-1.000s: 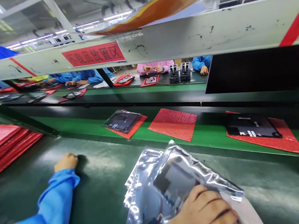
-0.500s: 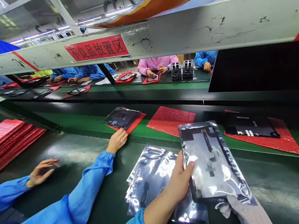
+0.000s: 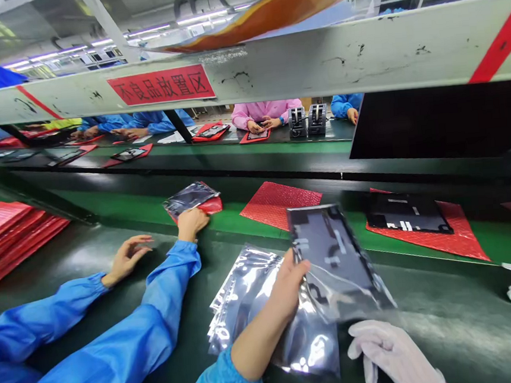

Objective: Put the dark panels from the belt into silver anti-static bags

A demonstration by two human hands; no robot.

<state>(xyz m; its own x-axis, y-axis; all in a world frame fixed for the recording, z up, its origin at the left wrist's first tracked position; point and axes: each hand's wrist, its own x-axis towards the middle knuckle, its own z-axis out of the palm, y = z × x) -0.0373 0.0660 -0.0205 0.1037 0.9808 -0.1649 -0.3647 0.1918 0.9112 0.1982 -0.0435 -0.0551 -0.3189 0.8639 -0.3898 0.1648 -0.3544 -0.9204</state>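
My bare left hand pinches a flat black rectangular panel in a clear plastic bag. At its five o'clock, my white-gloved right hand curls loosely.

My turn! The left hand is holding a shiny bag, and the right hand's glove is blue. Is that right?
Not quite: the glove on the right hand is white, not blue, as the head view shows. The left hand is holding a shiny bag.
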